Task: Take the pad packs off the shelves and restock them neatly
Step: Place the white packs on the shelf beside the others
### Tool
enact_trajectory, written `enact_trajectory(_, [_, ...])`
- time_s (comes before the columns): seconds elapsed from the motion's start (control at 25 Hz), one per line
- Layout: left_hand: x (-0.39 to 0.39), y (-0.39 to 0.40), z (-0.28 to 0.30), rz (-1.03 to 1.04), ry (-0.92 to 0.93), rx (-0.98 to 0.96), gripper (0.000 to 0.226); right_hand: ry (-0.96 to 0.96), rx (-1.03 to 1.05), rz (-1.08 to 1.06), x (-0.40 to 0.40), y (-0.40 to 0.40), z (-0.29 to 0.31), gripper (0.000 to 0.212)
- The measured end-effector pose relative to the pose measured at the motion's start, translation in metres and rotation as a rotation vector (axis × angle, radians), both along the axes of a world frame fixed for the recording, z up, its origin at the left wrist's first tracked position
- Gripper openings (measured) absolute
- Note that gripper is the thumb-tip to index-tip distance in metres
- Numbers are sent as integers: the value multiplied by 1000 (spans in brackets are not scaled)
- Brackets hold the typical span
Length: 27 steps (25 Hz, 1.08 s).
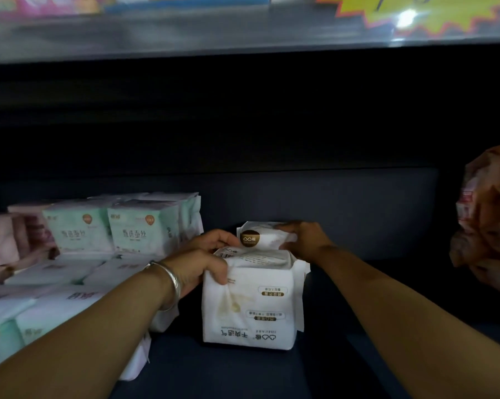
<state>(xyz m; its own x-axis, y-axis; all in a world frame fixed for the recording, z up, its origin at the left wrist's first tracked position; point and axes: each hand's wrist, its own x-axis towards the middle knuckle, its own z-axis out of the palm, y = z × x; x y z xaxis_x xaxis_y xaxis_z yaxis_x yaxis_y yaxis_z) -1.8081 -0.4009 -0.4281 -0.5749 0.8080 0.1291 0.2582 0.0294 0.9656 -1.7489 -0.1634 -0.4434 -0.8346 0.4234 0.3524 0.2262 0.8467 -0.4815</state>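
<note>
Head view. Item: white pack [250, 306], lying flat on the dark shelf [358, 283], print upside down to the viewer. Second white pack [264, 239] sits just behind it, touching.

Left hand [205, 262]: fingers curled over the front pack's near-left top corner, gripping. Right hand [303, 237]: curled round the rear pack's right end, gripping.

Handling note: probably squaring the two together; best to press both flush and keep edges parallel to the shelf front.

Room: green packs [110, 228] stacked close on the left; open shelf to the right, up to an orange bundle [487, 226] well apart.
</note>
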Motion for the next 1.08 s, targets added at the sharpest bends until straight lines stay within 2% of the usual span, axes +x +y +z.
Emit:
enact_trajectory(0.2, [-7, 3, -2, 14, -9, 16, 60, 11, 1, -36, -13, 5, 0, 52])
enact_trajectory(0.4, [-2, 4, -1, 51, -8, 29, 60, -73, 45, -89, -11, 5, 3, 62])
enact_trajectory(0.48, [1, 4, -1, 71, -6, 18, 61, -19, 59, -109, -2, 1, 8, 67])
enact_trajectory(0.56, [7, 4, -3, 96, 7, 22, 62, 117, 3, -161, 15, -7, 12, 49])
enact_trajectory(0.64, [18, 4, -3, 117, 51, 39, 64, 136, -164, -228, 40, -17, 15, 33])
enact_trajectory(0.68, [26, 4, -1, 123, 86, 39, 64, 74, -342, -257, 53, -24, 17, 39])
enact_trajectory(0.76, [41, 4, 6, 116, 176, 37, 66, -168, -707, -259, 83, -42, 21, 63])
enact_trajectory(0.84, [56, 3, 15, 103, 254, 47, 71, -363, -913, -167, 106, -52, 23, 81])
enact_trajectory(0.88, [64, 2, 18, 87, 284, 49, 74, -359, -1002, -114, 116, -56, 25, 84])
enact_trajectory(1.0, [85, -6, 21, 39, 401, 8, 79, -157, -1253, -17, 130, -63, 30, 82])
enact_trajectory(1.08, [91, -13, 21, 44, 485, -34, 81, -109, -1283, 5, 135, -70, 32, 69])
